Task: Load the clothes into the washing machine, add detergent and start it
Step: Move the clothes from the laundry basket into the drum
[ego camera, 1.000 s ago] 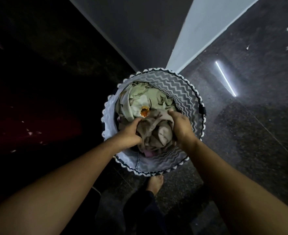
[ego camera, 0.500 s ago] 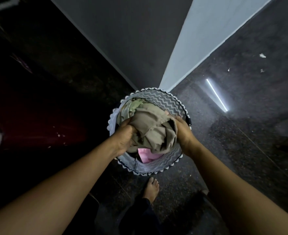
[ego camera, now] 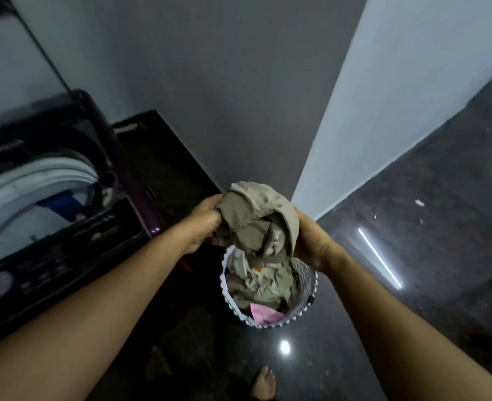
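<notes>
- Dark purple casing, left edge of the frame: the washing machine [ego camera: 74,241], a top-loader with its pale tub [ego camera: 13,198] uncovered. Some blue and white cloth lies inside.
- Left of centre: the left hand [ego camera: 203,224], fingers curled into the left flank of the khaki bundle [ego camera: 260,218].
- Centre: the bundle, a crumpled wad with no clear long axis, is held between both hands. It hangs directly above the laundry basket [ego camera: 307,285], apart from the remaining clothes [ego camera: 268,285] in it.
- Right of centre: the right hand [ego camera: 311,241], cupped and clenched on the bundle's right flank.
- Governing relation: the tub mouth lies left of the grip, and the left hand is nearer to it. The load would probably travel leftward over the control panel [ego camera: 51,264] and front rim.
- Room: the stretch between machine and basket is too dark to read. A wall corner stands behind the bundle, with polished floor [ego camera: 412,227] to the right.
</notes>
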A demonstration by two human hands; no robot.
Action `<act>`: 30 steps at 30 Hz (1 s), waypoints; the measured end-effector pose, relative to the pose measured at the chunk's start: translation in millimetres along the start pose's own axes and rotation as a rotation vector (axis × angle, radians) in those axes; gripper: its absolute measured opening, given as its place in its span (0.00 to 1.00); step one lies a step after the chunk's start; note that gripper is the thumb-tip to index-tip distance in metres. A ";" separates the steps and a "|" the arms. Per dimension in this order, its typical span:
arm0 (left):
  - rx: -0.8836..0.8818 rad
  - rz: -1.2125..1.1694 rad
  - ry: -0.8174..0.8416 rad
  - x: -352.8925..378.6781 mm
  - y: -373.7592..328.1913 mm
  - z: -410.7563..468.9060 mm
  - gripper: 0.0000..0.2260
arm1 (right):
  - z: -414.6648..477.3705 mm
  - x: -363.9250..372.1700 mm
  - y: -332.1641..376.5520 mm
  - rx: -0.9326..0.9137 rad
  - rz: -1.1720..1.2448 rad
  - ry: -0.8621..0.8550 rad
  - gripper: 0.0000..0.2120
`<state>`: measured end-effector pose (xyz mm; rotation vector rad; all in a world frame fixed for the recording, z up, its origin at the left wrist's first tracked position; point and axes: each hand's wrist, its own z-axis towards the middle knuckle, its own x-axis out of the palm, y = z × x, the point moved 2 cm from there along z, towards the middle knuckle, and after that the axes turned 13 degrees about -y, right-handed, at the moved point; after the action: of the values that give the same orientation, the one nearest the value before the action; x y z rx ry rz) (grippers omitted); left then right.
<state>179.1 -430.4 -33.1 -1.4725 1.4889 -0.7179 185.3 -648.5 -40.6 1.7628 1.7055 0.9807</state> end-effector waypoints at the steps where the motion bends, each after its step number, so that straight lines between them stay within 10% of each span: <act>1: 0.030 0.008 -0.033 -15.6 -14.3 -10.7 0.17 | -8.5 10.6 15.2 -0.042 -0.074 -0.037 0.21; 9: 0.186 -0.082 -0.368 -177.5 -89.9 -72.4 0.15 | -73.6 141.9 126.5 -0.449 -0.409 -0.106 0.19; 20: 0.058 -0.223 -0.895 -417.1 -62.9 -106.3 0.12 | -84.7 363.8 141.2 -0.482 -0.269 0.050 0.02; 30: 0.018 0.123 -0.666 -508.1 -7.1 -67.3 0.21 | -0.6 502.8 63.2 -0.375 -0.597 0.111 0.02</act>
<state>67.9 51.9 100.5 -1.4029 1.0359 -0.1311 203.9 -158.4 86.7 0.8969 1.8095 1.0385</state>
